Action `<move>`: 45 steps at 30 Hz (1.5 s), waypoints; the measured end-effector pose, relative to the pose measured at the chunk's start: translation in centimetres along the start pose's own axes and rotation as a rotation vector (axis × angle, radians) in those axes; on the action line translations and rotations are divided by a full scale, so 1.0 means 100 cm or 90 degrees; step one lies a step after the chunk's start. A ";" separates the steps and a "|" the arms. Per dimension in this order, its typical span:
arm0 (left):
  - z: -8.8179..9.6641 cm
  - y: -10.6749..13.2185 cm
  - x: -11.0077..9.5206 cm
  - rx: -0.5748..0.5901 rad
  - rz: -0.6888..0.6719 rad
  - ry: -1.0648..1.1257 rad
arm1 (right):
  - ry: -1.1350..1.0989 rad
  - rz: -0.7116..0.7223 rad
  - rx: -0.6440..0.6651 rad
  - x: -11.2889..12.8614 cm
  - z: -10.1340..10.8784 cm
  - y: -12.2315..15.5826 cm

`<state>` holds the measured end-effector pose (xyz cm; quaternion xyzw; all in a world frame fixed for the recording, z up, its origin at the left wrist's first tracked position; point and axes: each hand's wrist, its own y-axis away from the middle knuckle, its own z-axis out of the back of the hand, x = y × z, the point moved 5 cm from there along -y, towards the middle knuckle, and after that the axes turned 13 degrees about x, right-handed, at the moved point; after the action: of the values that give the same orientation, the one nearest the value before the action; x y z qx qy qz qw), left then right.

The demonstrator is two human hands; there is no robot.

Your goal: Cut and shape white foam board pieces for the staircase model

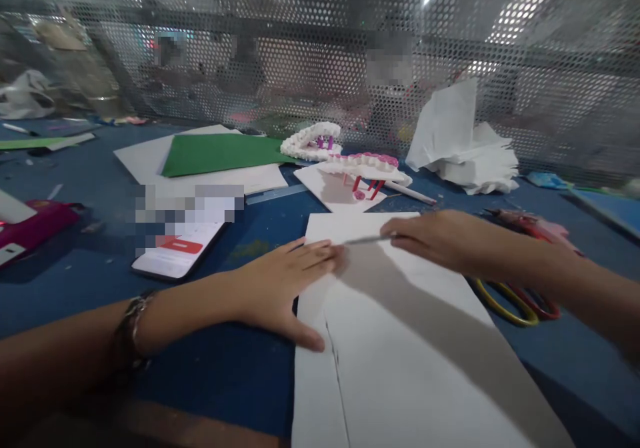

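A large white sheet (400,355) lies on the blue table in front of me, with a cut line running up its left part. My left hand (285,285) lies flat and open on the sheet's left edge, fingers stretched toward the right. My right hand (440,238) is closed on a thin metal blade (365,240), whose tip points left and rests on the sheet close to my left fingertips.
A phone (175,251) lies left of the sheet. Behind are a green sheet (220,153) on white boards, two model jaws with teeth (345,158), crumpled white paper (465,148) and a perforated screen with people beyond. Scissors (520,298) lie under my right forearm. A pink tool (35,225) sits far left.
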<state>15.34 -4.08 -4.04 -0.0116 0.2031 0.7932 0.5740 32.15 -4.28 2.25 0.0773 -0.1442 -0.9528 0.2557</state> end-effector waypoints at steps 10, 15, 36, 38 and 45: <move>-0.001 -0.001 0.005 -0.023 0.002 0.023 | 0.080 0.027 0.058 0.054 -0.033 0.016; 0.001 0.000 0.002 -0.027 0.002 0.026 | 0.159 0.065 0.023 0.057 -0.033 0.020; -0.001 0.000 0.005 -0.035 -0.002 0.023 | 0.184 0.015 0.132 0.070 -0.028 0.018; -0.001 0.001 0.005 -0.037 -0.006 0.027 | 0.185 0.022 0.130 0.070 -0.029 0.018; 0.001 0.002 0.004 -0.024 -0.005 0.047 | 0.166 0.045 0.102 0.068 -0.029 0.018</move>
<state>15.06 -3.76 -4.02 -0.0520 0.2091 0.7938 0.5688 27.79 -9.90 -0.41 0.2151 -0.1879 -0.9106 0.2986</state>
